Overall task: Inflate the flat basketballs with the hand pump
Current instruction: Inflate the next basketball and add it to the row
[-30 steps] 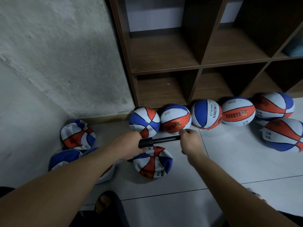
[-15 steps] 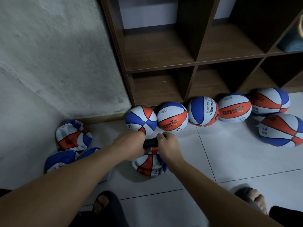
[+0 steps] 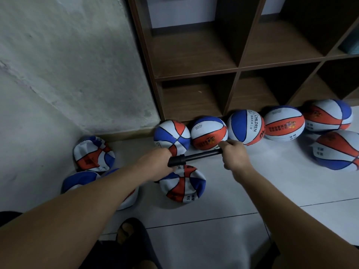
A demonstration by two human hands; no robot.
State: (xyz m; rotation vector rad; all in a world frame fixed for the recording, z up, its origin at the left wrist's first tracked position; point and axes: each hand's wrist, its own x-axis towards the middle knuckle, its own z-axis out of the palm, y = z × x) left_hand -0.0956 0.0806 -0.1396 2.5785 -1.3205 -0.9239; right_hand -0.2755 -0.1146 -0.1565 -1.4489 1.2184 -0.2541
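Note:
A black hand pump lies level above a crumpled flat basketball on the tiled floor. My left hand grips the pump's barrel end, just over that ball. My right hand grips the handle end, and the rod between the hands is drawn out. The needle is hidden under my left hand. Two more flat basketballs lie at the left, one by the wall, another partly behind my left arm.
Several inflated red, white and blue balls line the foot of a brown open shelf unit. A rough grey wall stands at the left. My sandalled foot rests on the floor below.
My right hand has pulled the pump handle out to the right again after pushing it in against the barrel half a second ago. The left hand stayed on the barrel.

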